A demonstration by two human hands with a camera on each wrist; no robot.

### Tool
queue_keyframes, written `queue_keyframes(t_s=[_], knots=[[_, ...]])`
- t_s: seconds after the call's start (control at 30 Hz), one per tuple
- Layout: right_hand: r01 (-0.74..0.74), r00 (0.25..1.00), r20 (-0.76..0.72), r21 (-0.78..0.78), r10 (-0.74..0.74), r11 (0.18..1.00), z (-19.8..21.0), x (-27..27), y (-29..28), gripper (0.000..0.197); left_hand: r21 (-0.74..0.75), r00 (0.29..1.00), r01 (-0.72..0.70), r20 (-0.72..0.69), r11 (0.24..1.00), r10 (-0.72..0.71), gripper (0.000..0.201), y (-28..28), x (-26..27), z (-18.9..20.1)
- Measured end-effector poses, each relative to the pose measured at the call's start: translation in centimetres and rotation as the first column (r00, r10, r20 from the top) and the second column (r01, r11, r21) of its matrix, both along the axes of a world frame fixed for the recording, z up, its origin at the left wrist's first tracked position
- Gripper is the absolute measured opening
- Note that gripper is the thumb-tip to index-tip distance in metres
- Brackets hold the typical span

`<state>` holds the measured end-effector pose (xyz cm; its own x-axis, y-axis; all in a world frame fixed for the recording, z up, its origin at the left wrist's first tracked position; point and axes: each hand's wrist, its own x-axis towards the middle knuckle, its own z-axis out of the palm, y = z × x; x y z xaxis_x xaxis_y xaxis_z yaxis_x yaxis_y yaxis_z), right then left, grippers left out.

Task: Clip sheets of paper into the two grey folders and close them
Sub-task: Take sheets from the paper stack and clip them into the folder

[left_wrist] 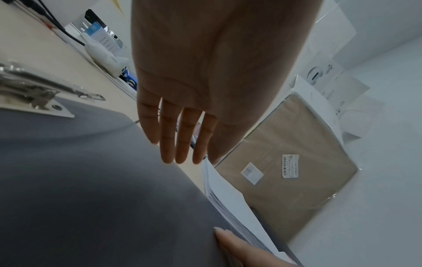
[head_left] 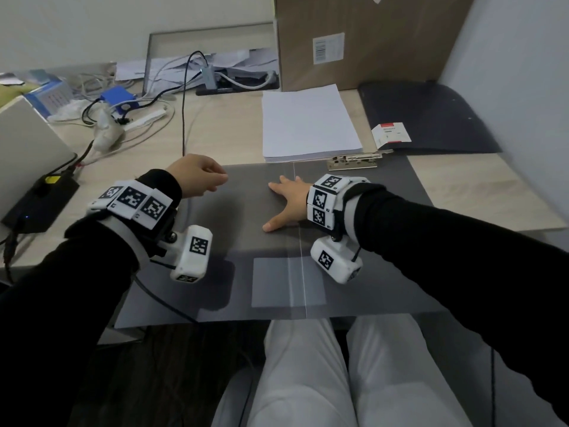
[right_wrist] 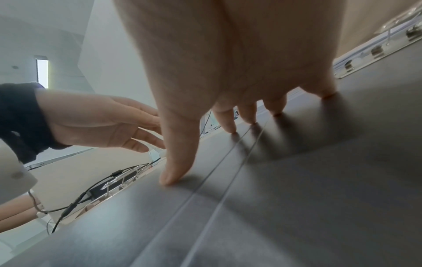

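Observation:
A grey folder (head_left: 363, 266) lies spread flat on the desk in front of me, its spine crease running down the middle. A metal clip (head_left: 354, 161) sits at the far edge of its right half. My right hand (head_left: 284, 206) presses flat on the folder by the spine, fingers spread, fingertips (right_wrist: 173, 178) touching the grey surface. Over the folder's far left corner my left hand (head_left: 212, 180) hovers with relaxed fingers (left_wrist: 178, 137), holding nothing. A stack of white paper (head_left: 311, 124) lies just behind the folder. The second, darker folder (head_left: 437, 118) lies at the back right.
A large cardboard box (head_left: 369, 35) stands behind the paper. Cables, a blue device (head_left: 118, 98) and a black power brick (head_left: 40, 204) crowd the left of the desk. A white and red label card (head_left: 391, 135) rests on the dark folder. A wall closes the right side.

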<state>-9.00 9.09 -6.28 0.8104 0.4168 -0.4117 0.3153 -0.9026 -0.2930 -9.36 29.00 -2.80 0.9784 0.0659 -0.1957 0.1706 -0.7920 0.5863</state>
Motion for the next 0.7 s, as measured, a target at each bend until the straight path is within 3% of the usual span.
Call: queue_keyframes(t_s=[0.27, 0.47, 0.6, 0.7], knots=[[0.051, 0.995, 0.078, 0.144, -0.063, 0.988, 0.9, 0.9, -3.9, 0.082, -0.028, 0.999, 0.041, 0.020, 0.999, -0.041, 0.027, -2.4, 1.7, 0.5], [0.247, 0.955, 0.113, 0.218, -0.275, 0.944, 2.6, 4.1, -9.1, 0.061, -0.090, 1.000, 0.027, 0.012, 0.996, -0.026, 0.034, -5.6, 4.9, 0.8], [0.314, 0.941, 0.084, 0.157, -0.329, 0.936, 3.4, 6.9, -11.1, 0.063, -0.048, 0.999, -0.012, -0.039, 0.999, 0.010, 0.051, -8.1, 8.2, 0.5], [0.300, 0.949, 0.079, 0.064, -0.304, 0.952, 3.2, 8.8, -11.1, 0.061, 0.016, 0.996, -0.063, -0.058, 0.998, 0.064, 0.047, -9.6, 10.6, -0.1]])
